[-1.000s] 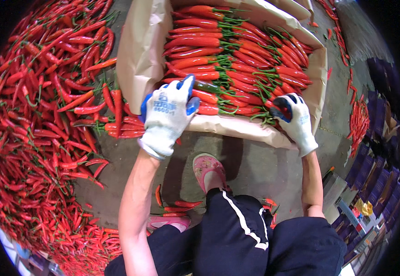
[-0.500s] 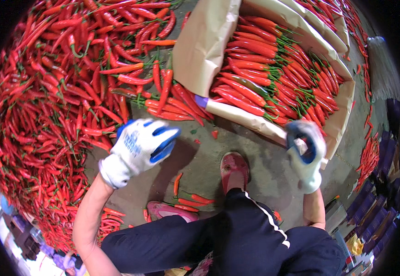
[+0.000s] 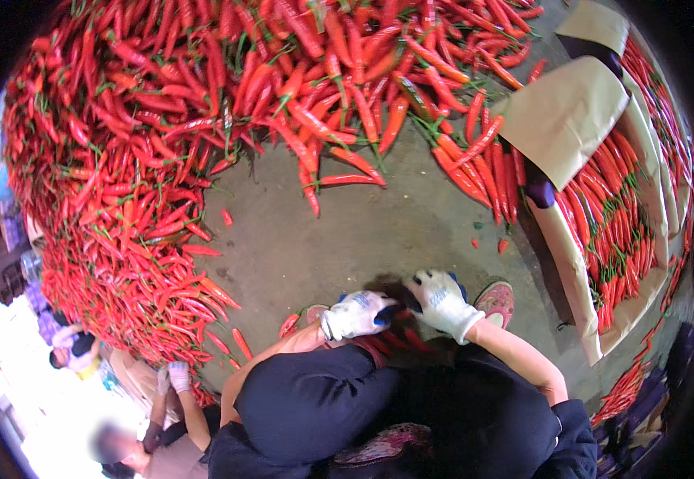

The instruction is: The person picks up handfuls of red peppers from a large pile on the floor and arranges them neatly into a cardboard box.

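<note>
Handle red chillies (image 3: 415, 339) gently w/ L hand (image 3: 360, 314) & R hand (image 3: 440, 304), curled but can't tell if gripping, w/o bruising.

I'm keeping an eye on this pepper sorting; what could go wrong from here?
A loose red pepper lies by the left pink shoe and might be crushed if that foot shifts. The left hand and right hand are close together above dim peppers, where fumbling could bruise some; their grip is too blurred to judge. The brown paper flap sticks out from the box and could get snagged.
</note>
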Demonstrator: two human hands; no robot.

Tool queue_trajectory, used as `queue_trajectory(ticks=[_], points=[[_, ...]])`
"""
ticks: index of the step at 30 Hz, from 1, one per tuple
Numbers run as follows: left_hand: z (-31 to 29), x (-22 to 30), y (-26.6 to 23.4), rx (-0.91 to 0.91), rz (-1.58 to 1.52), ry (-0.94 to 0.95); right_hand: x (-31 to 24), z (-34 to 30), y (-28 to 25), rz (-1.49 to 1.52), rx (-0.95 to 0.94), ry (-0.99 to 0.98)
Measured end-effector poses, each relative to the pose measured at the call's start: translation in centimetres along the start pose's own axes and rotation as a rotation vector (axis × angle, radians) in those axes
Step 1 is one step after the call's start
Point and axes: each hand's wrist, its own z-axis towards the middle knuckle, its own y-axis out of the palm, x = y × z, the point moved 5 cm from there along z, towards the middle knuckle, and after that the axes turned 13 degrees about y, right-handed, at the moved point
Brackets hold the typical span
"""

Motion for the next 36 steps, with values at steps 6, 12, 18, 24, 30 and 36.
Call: queue_trajectory(ticks=[6,12,18,24,30,36], points=[[-1.1,0.9,-15.0,0.823,0.386,0.010,-1.6,4.3,-5.6,0.313,0.034,0.014],[1.2,-3.8,-26.0,1.347,0.326,-0.243,-7.8,17.1,-16.8,0.116,0.791,0.030],[0.8,-6.6,-20.9,1.405,-0.230,-0.190,-8.5,19.2,-15.5,0.016,0.613,0.112],[-5.4,-7.1,-13.3,1.500,-0.836,-0.258,-2.5,13.3,-7.2,0.917,0.159,0.269],[-6.8,-4.3,-14.9,1.432,0.441,-0.108,0.5,9.0,-5.8,0.749,0.420,0.280],[-3.7,-3.4,-16.7,0.662,0.918,-0.118,-5.8,9.7,-9.5,-0.235,0.474,-0.138]])
